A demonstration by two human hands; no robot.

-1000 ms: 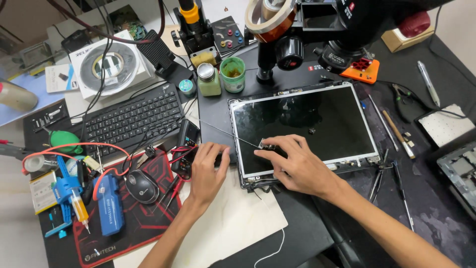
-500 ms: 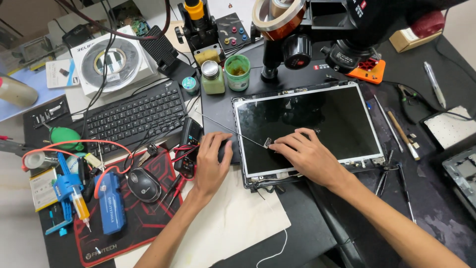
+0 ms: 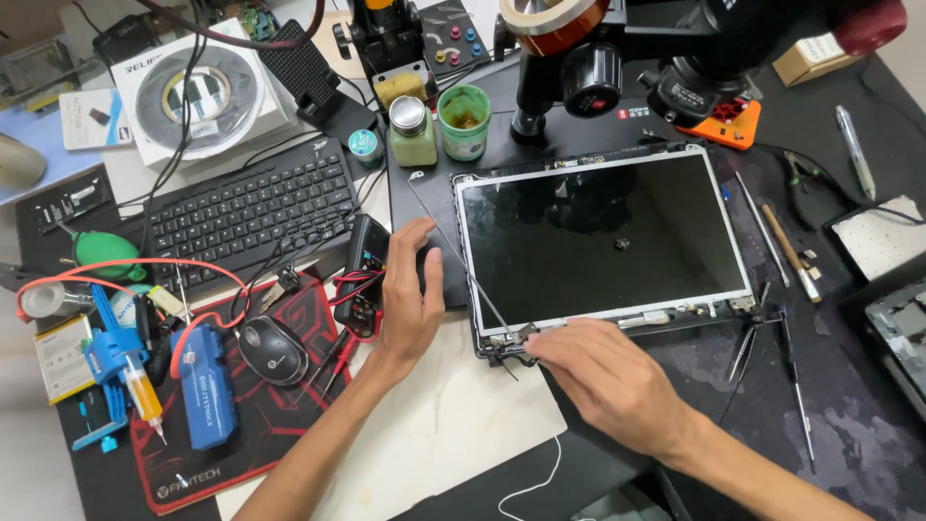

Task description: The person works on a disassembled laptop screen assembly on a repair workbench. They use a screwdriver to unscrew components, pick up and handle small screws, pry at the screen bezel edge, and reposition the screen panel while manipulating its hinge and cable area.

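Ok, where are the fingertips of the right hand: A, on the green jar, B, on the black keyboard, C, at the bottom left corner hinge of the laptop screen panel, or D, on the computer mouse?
C: the right hand reaches to the hinge at the lower left corner of the laptop screen panel.

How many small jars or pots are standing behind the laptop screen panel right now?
3: a green cup, a metal-lidded glass jar left of it, and a small teal tin further left by the keyboard. Others may hide behind the microscope.
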